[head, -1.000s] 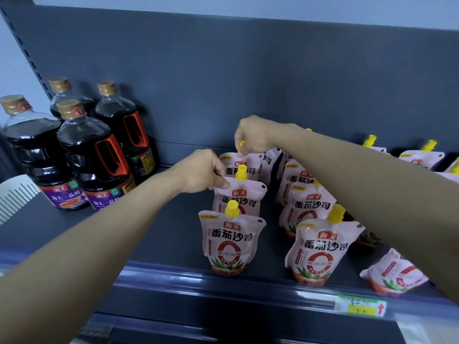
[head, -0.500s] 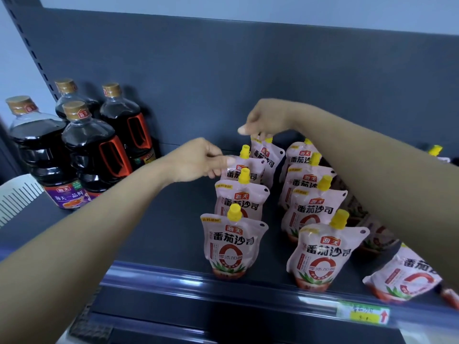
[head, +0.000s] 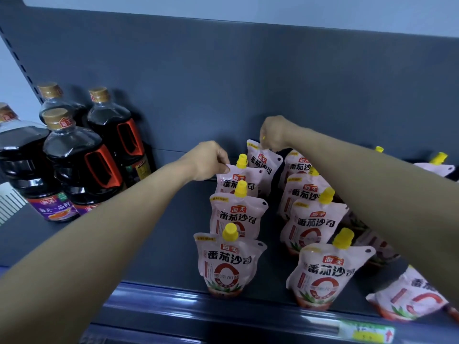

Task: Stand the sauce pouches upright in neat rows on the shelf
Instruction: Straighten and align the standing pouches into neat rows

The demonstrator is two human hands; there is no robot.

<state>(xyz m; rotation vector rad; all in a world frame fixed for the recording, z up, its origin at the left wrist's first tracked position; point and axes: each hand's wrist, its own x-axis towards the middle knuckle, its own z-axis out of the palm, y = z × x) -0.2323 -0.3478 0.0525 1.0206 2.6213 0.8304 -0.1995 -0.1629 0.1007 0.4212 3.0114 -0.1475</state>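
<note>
While both reach far: the row is built front to back.
Right hand: pinched on the rear pouch by its yellow cap, to seat it upright.
Left hand: pinching the third pouch corner, steadying it on the shelf.

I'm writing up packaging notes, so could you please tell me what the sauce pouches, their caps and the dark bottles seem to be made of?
Sauce pouches: probably flexible plastic film, semi-matte; the sides crease and bulge.
Caps: seemingly rigid yellow plastic, smooth and opaque.
Dark bottles: likely clear glossy plastic, with sharp highlights and a moulded-in handle; glass can't be excluded.
</note>
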